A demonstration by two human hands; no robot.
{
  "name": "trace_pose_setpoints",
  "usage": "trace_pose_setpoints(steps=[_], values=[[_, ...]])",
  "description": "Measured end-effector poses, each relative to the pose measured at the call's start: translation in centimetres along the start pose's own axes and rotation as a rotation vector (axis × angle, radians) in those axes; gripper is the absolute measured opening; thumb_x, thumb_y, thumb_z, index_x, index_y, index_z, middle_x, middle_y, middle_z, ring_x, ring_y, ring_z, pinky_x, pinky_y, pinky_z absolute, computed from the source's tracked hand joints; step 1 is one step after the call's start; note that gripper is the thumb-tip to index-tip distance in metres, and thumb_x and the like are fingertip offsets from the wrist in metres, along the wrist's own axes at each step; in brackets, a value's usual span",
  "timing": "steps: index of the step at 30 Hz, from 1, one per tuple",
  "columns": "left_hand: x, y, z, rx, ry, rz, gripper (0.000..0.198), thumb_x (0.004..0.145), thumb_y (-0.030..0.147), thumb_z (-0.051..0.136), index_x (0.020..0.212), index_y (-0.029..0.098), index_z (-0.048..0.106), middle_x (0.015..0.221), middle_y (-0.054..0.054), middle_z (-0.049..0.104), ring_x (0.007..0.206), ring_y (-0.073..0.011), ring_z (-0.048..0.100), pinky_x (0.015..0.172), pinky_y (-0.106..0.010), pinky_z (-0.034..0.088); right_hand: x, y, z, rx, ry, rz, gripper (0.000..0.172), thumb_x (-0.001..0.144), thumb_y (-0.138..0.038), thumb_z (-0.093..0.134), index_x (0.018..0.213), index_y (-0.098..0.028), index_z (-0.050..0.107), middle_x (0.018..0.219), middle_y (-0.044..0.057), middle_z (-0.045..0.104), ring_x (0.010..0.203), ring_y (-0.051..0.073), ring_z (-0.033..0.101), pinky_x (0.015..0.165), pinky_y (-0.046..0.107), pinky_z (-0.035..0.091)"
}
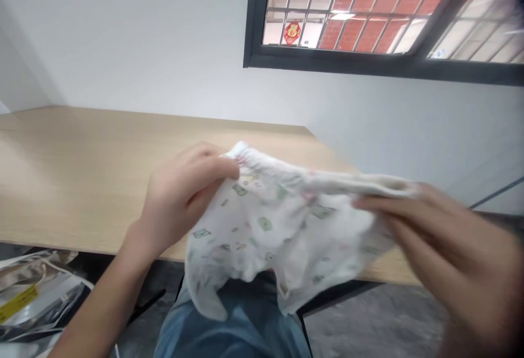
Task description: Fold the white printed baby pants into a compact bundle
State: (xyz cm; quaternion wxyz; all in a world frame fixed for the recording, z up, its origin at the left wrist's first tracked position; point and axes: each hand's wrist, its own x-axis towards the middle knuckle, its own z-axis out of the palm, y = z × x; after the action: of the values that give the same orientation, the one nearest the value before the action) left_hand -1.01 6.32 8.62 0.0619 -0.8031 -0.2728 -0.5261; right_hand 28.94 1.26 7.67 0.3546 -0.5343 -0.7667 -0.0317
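A small pair of white shorts (pixel 282 227) with a green and pink print hangs in the air between my hands, above the front edge of the table and my lap. Its gathered elastic waistband runs along the top and the two leg openings dangle below. My left hand (pixel 184 189) pinches the waistband's left end between thumb and fingers. At the other end of the waistband, my right hand (pixel 434 232) grips the cloth; it is blurred, and some of its fingers are hidden.
A light wooden table (pixel 82 178) stands against a white wall. Above it is a dark-framed window (pixel 327 59) with bars. Clear plastic bags (pixel 45 292) with a yellow label lie at the lower left. My blue-clad legs (pixel 237 325) are under the shorts, over a grey floor (pixel 376 320).
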Motion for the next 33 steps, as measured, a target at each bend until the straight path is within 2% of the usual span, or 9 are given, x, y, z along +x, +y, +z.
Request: trace_pose_setpoints(steps=[2, 4, 7, 9, 14, 23, 28, 31, 33], values=[[-1.3, -1.8, -0.4, 0.135, -0.169, -0.061, 0.023, 0.087, 0.008, 0.041, 0.085, 0.021, 0.06, 0.09, 0.0, 0.057, 0.081, -0.0112, 0.056, 0.064, -0.022, 0.045, 2.6, -0.3, 2.4, 0.037, -0.119, -0.12, 0.029, 0.092, -0.03, 0.035, 0.105, -0.033, 0.06, 0.097, 0.005, 0.057, 0.089, 0.022, 0.056, 0.072, 0.034, 0.046], [-2.8, -3.8, 0.2, 0.267, -0.364, -0.163, 0.026, 0.087, 0.009, 0.037, 0.089, 0.018, 0.061, 0.095, -0.003, 0.057, 0.085, -0.014, 0.055, 0.07, -0.025, 0.045, 4.4, 0.0, 5.3, 0.028, -0.342, -0.186, 0.036, 0.09, -0.023, 0.031, 0.113, -0.028, 0.057, 0.106, 0.005, 0.056, 0.097, 0.021, 0.054, 0.079, 0.033, 0.046], [-4.9, -6.6, 2.2, 0.465, -0.705, -0.269, 0.031, 0.086, 0.007, 0.034, 0.094, 0.015, 0.062, 0.101, -0.006, 0.058, 0.089, -0.0182, 0.053, 0.08, -0.031, 0.044, 5.4, 1.2, 9.7, -0.193, -0.643, -0.169, 0.044, 0.089, -0.017, 0.028, 0.128, -0.022, 0.048, 0.119, 0.008, 0.052, 0.102, 0.025, 0.051, 0.081, 0.036, 0.045], [-5.9, -8.2, 3.6, 0.528, -0.832, -0.292, 0.03, 0.087, 0.009, 0.034, 0.096, 0.014, 0.062, 0.104, -0.007, 0.059, 0.09, -0.0205, 0.053, 0.084, -0.035, 0.043, 5.7, 2.0, 11.9, -0.401, -0.724, -0.168, 0.049, 0.088, -0.016, 0.028, 0.135, -0.018, 0.04, 0.128, 0.012, 0.047, 0.102, 0.029, 0.049, 0.078, 0.04, 0.046], [-6.1, -11.5, 6.8, 0.573, -0.846, -0.351, 0.026, 0.09, 0.018, 0.038, 0.107, 0.014, 0.057, 0.115, -0.01, 0.054, 0.097, -0.024, 0.052, 0.082, -0.04, 0.045, 8.5, 4.1, 14.9, -0.632, -0.726, -0.119, 0.052, 0.089, -0.018, 0.028, 0.141, -0.021, 0.029, 0.139, 0.01, 0.036, 0.109, 0.032, 0.044, 0.077, 0.043, 0.046], [-2.2, -17.3, 11.8, 0.605, -0.768, -0.433, 0.033, 0.089, 0.032, 0.052, 0.117, 0.015, 0.05, 0.118, -0.009, 0.051, 0.101, -0.0214, 0.054, 0.084, -0.042, 0.047, 14.7, 7.5, 18.2, -0.669, -0.667, 0.05, 0.056, 0.088, -0.011, 0.03, 0.141, -0.03, 0.028, 0.135, 0.013, 0.04, 0.114, 0.033, 0.044, 0.08, 0.044, 0.044], [-2.6, -15.2, 10.3, 0.522, -0.775, -0.408, 0.034, 0.09, 0.03, 0.049, 0.12, 0.015, 0.048, 0.127, -0.011, 0.046, 0.111, -0.0242, 0.049, 0.09, -0.045, 0.044, 13.8, 4.8, 17.7, -0.59, -0.524, -0.084, 0.046, 0.088, -0.012, 0.035, 0.133, -0.02, 0.043, 0.145, 0.012, 0.023, 0.13, 0.033, 0.02, 0.1, 0.053, 0.023], [-4.5, -11.7, 8.1, 0.459, -0.82, -0.336, 0.031, 0.093, 0.022, 0.036, 0.12, 0.011, 0.049, 0.132, -0.014, 0.044, 0.121, -0.0243, 0.042, 0.099, -0.042, 0.037, 12.3, 1.1, 18.2, -0.219, -0.496, -0.308, 0.046, 0.09, -0.013, 0.025, 0.133, -0.018, 0.042, 0.14, 0.006, 0.035, 0.127, 0.02, 0.029, 0.104, 0.038, 0.026], [-6.3, -9.1, 6.6, 0.42, -0.862, -0.294, 0.033, 0.093, 0.021, 0.034, 0.121, 0.01, 0.048, 0.13, -0.014, 0.047, 0.124, -0.0232, 0.039, 0.102, -0.038, 0.033, 11.4, -1.3, 19.1, 0.041, -0.571, -0.468, 0.045, 0.091, -0.016, 0.022, 0.131, -0.017, 0.044, 0.133, 0.003, 0.045, 0.123, 0.018, 0.035, 0.103, 0.034, 0.028]])
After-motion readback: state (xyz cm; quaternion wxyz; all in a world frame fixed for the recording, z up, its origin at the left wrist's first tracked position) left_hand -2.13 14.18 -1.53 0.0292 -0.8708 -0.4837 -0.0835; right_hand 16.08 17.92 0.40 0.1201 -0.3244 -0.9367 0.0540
